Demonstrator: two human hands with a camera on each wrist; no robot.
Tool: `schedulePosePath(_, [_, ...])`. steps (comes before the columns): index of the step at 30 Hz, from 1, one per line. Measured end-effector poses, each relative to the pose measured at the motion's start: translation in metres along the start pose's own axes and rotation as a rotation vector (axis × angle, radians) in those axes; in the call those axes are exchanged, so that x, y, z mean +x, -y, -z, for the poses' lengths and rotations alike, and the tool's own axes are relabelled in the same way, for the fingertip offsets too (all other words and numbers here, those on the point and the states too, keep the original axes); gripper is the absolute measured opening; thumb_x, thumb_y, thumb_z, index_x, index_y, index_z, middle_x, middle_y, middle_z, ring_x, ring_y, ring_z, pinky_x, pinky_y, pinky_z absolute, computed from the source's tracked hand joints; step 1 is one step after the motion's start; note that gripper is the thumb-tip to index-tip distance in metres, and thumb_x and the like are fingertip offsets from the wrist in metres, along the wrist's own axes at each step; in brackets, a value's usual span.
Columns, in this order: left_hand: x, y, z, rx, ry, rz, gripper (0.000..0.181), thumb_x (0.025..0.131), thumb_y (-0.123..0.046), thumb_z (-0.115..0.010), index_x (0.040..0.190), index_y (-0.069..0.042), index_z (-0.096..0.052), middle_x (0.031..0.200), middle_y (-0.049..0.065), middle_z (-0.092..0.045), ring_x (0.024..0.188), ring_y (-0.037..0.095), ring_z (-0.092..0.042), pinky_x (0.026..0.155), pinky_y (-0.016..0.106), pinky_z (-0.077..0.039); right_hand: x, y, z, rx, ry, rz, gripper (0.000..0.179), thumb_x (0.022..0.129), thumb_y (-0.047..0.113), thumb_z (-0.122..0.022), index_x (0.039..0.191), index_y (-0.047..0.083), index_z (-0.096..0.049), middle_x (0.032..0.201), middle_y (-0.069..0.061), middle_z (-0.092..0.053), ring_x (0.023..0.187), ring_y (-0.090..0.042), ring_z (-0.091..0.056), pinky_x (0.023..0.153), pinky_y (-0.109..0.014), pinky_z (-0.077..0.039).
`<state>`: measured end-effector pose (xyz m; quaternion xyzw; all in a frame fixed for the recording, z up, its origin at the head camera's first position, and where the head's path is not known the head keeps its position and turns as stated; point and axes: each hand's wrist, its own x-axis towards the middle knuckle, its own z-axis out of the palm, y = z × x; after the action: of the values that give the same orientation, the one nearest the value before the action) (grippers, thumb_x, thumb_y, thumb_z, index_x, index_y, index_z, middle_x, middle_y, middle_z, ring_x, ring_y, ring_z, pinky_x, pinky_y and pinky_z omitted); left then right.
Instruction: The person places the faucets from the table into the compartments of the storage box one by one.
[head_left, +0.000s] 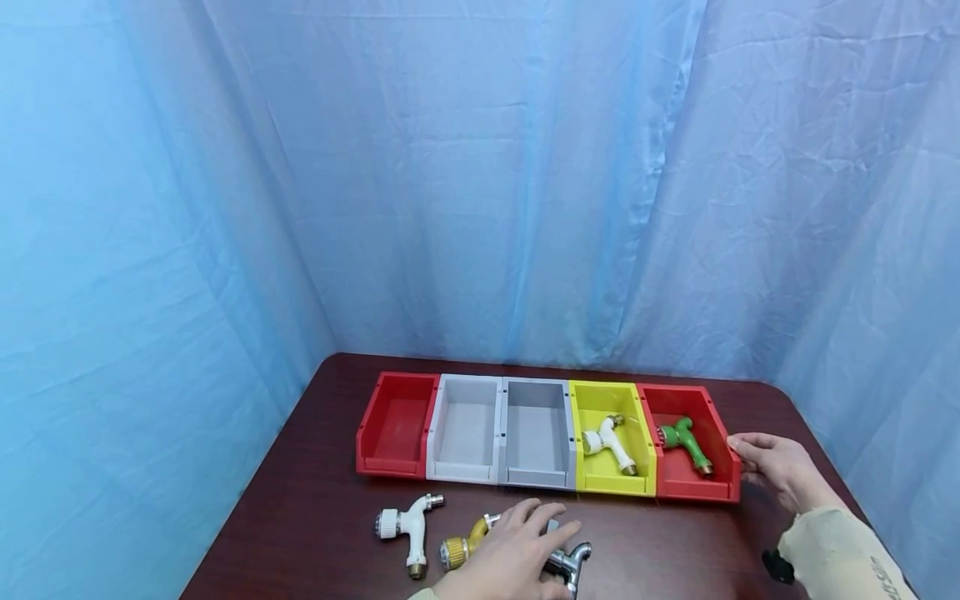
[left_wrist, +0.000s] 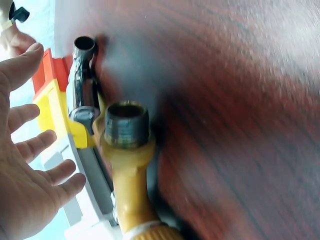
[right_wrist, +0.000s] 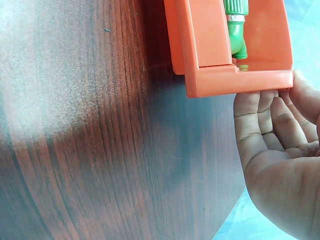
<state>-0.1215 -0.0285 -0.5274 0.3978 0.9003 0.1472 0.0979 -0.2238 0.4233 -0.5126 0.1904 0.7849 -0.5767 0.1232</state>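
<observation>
Pinching: right hand (head_left: pixel 776 468), at side of rightmost red bin (head_left: pixel 693 490)
Loosely spread fingers: left hand (head_left: pixel 516 552), beside yellow tap (head_left: pixel 456 553) and chrome tap (head_left: pixel 576 561) on table (head_left: pixel 300 517)
Inside that bin: green tap (head_left: pixel 686 442)

Head view: I get bright, even light, curtain (head_left: pixel 97 250) palest at left. Wrist views: whitish glare on the tabletop (right_wrist: pixel 65 115), blurred in the left one; right, soft shadow beside the red bin (right_wrist: pixel 235 84).
</observation>
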Motion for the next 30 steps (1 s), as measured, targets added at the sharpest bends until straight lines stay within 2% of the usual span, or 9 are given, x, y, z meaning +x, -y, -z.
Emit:
schedulePosePath(4, [0.003,-0.003,-0.007,0.084,-0.024,-0.035,0.073,0.092,-0.058,-0.069,0.156,-0.036,-0.040,0.158,-0.004,-0.039,0.136,0.023,-0.046,0.101,0.042,-0.051,-0.001,0.000,0.000,0.007,-0.002,0.003,0.051,0.103,0.026,-0.063,0.133,-0.014,-0.054,0.087,0.005,-0.072,0.077,-0.014,-0.068,0.073,-0.034,-0.062])
schedulePosePath(8, [0.005,-0.005,-0.011,0.136,-0.027,-0.043,0.073,0.093,-0.056,-0.069,0.156,-0.037,-0.039,0.157,-0.004,-0.040,0.135,0.022,-0.048,0.100,0.040,-0.052,-0.002,0.000,0.000,0.010,-0.004,0.004,0.050,0.103,0.026,-0.063,0.132,-0.013,-0.055,0.086,0.005,-0.072,0.076,-0.014,-0.067,0.073,-0.033,-0.062])
schedulePosePath(15, [0.005,-0.006,-0.017,0.134,-0.039,-0.059,0.075,0.092,-0.066,-0.064,0.156,-0.036,-0.040,0.155,-0.003,-0.043,0.132,0.022,-0.049,0.098,0.040,-0.052,-0.001,-0.001,0.000,0.005,-0.002,0.008,0.049,0.103,0.026,-0.063,0.131,-0.013,-0.057,0.087,0.005,-0.072,0.077,-0.014,-0.067,0.073,-0.034,-0.062])
schedulePosePath(26, [0.009,-0.005,-0.025,0.107,0.003,-0.048,0.069,0.095,-0.067,-0.058,0.155,-0.038,-0.040,0.153,-0.005,-0.045,0.133,0.020,-0.048,0.099,0.041,-0.051,0.000,-0.001,0.001,0.006,0.006,-0.004,0.053,0.102,0.029,-0.064,0.134,-0.012,-0.054,0.088,0.005,-0.072,0.078,-0.015,-0.067,0.074,-0.034,-0.062])
schedulePosePath(30, [0.010,-0.006,-0.026,0.120,0.002,-0.049,0.066,0.095,-0.063,-0.059,0.154,-0.039,-0.042,0.152,-0.006,-0.046,0.133,0.021,-0.048,0.100,0.041,-0.051,0.001,-0.002,0.001,0.005,0.009,-0.008,0.054,0.102,0.029,-0.064,0.135,-0.012,-0.053,0.089,0.005,-0.072,0.079,-0.015,-0.067,0.076,-0.035,-0.062])
